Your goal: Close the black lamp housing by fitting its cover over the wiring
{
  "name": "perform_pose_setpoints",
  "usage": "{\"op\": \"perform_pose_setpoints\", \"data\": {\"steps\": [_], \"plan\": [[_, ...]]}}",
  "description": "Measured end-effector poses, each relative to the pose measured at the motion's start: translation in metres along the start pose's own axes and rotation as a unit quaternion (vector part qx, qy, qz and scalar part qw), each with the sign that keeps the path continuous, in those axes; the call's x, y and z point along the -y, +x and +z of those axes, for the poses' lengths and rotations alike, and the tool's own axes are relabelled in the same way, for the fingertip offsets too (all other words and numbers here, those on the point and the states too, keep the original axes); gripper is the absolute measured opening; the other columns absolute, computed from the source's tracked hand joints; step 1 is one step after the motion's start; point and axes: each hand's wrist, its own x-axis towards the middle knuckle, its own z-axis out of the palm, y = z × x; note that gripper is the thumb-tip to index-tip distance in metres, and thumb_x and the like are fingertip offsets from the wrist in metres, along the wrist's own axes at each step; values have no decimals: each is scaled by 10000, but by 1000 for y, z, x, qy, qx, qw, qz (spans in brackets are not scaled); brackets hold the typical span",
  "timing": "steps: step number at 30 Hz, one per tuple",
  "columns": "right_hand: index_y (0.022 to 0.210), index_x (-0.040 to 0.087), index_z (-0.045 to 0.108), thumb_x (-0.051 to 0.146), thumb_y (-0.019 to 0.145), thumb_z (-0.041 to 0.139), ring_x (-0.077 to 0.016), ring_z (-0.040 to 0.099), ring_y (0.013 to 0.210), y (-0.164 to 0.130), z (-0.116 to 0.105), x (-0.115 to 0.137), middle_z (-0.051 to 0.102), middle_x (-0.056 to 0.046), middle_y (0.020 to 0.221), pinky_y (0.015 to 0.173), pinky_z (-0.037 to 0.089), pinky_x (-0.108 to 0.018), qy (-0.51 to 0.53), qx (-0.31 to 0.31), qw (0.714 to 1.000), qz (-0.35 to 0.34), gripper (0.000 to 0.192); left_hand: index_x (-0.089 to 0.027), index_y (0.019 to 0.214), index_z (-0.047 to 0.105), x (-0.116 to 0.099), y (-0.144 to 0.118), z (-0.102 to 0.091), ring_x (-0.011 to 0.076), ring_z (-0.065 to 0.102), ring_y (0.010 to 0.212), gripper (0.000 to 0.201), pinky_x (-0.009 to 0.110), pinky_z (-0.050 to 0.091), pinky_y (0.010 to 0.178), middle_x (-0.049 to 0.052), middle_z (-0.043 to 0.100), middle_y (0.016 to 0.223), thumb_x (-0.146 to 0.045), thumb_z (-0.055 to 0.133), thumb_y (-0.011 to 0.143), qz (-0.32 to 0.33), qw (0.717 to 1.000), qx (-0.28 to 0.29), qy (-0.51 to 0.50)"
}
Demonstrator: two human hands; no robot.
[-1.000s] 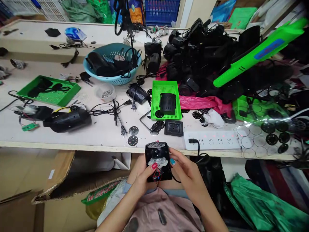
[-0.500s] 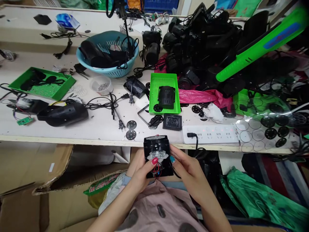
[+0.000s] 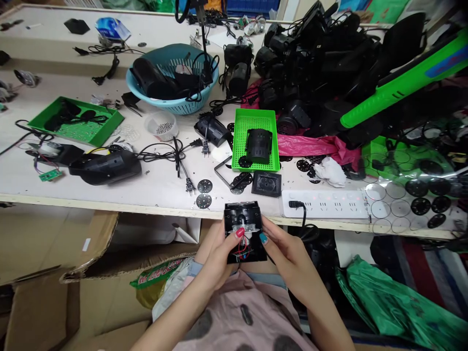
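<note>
A small black housing (image 3: 244,231), open side up with red and blue wires and a pale clear part showing inside, sits just below the front edge of the worktable (image 3: 153,195), above the lap. From the one view I have, the head camera, the left hand (image 3: 219,256) cups its left and under side, thumb pressed onto the clear part; the right hand (image 3: 287,256) closes on its right edge, thumb tip also on that part. Both hands are pinching the housing, neither is spread.

My reading of the risks: the thin wires lie right under the two thumbs, so a hard push could nip them or pull one loose. The clear part looks only loosely seated, and uneven thumb pressure could tilt it or pop it out. The housing is held over the lap rather than resting on the table, so a slip would send it toward the cardboard box (image 3: 54,287) below.

Hard to make out: the fingers behind the housing are hidden, so I cannot say how firmly it is backed. Whether the clear part is clipped in or merely resting, I cannot tell. A black cable runs from the white power strip (image 3: 325,204) down behind the right hand; its end is out of sight.
</note>
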Motion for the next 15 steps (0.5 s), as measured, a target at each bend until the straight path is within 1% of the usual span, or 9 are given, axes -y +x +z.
{"op": "perform_pose_setpoints", "data": {"steps": [3,5,8,10,12,13,15], "plan": [[1472,267,478,369,1012,505,-248,553,1301,1,0,0,595,-36,1415,1125,431,-433,-7,2,1000,-3,472,-256,1338,580,-1,0,1,212,679,896,669,271,499,802,13,749,1018,-374,845,735,-4,1000,4,-26],[1477,259,471,364,1016,499,-241,568,1284,1,-1,2,603,-41,1406,1112,445,-417,-11,10,1000,-2,474,-240,1307,606,-1,0,0,210,678,892,608,281,492,834,16,753,993,-370,828,757,-12,998,13,-56],[1474,272,468,366,1020,491,-227,557,1297,0,-4,4,590,-37,1422,1100,453,-388,-21,14,1000,-3,465,-214,1231,661,-6,-1,-4,221,677,914,511,304,485,882,30,756,968,-350,811,762,-17,994,57,-95],[1458,293,478,385,1018,492,-215,567,1282,-3,-8,6,593,-28,1417,1080,462,-367,-51,-8,999,-8,449,-206,1229,666,-10,-2,-7,241,674,967,528,326,479,920,47,754,1005,-288,818,730,-15,991,93,-93],[1421,311,504,415,1013,495,-208,605,1220,-7,-12,9,643,-22,1347,1032,479,-355,-108,-38,993,-8,421,-200,1210,676,-13,-2,-9,253,669,1009,537,344,470,951,60,750,1047,-205,818,693,-9,991,108,-74],[1380,315,533,430,1009,495,-207,627,1174,-9,-14,12,677,-20,1282,992,489,-349,-138,-46,989,-5,391,-200,1188,684,-14,-2,-10,255,668,1022,527,350,464,965,61,747,1067,-170,814,679,-5,992,106,-65],[1244,303,599,451,1001,496,-206,656,1064,-14,-18,16,718,-13,1129,897,497,-330,-188,-44,981,6,302,-212,1161,688,-14,-2,-12,258,663,1053,516,369,448,997,58,740,1109,-126,806,666,2,995,89,-50]]}}
